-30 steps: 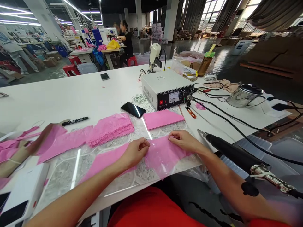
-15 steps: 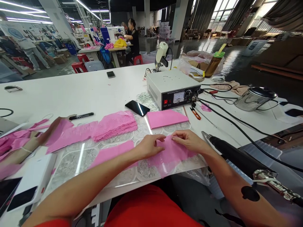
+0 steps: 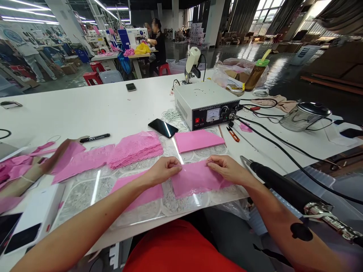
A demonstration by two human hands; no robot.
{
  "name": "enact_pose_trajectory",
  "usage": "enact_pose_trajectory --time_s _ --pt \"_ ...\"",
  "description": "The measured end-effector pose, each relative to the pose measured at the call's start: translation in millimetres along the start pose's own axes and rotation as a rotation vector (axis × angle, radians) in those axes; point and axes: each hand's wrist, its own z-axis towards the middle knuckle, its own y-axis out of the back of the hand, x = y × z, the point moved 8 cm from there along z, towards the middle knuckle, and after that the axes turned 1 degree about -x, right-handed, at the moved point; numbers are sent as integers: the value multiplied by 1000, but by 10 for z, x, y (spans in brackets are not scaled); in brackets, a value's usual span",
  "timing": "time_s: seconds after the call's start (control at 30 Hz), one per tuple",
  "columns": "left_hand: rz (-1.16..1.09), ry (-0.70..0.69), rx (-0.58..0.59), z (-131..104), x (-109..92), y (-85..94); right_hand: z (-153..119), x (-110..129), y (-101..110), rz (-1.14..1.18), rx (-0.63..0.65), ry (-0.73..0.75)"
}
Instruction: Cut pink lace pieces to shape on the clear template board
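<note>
A thin piece of pink fabric is stretched between my hands over the clear-covered table mat. My left hand pinches its upper left corner, fingers closed. At the upper right edge my right hand grips it between thumb and fingers. Just behind lies a neat stack of pink pieces. Left of that is a pile of pink lace pieces with scalloped edges. Another pink piece lies flat, partly under my left forearm.
A white control box with a dial stands behind the stack. Its cable leads to a black handheld tool at right. Orange thread snips, a phone, a marker and a glass pot lie around. People work at sewing machines beyond.
My left hand has moved left and closed on the fabric's corner. The crumpled pink piece is now spread out flatter between both hands. My right hand has stayed nearly in place.
</note>
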Motion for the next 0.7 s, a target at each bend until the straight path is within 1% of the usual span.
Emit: enact_pose_trajectory --time_s 0.1,0.2,0.4,0.57,0.7 --pt "15 43 -35 50 108 -19 44 -2 27 -67 -24 18" --pt "78 68 -62 108 168 -45 77 -33 53 -137 -28 -1" --pt "255 39 -113 157 124 -7 58 -104 103 -143 -8 -57" --pt "428 20 -140 172 96 2 20 -144 180 -218 -96 -70" --pt "554 13 -154 160 127 -26 -35 -171 212 -258 -186 -72"
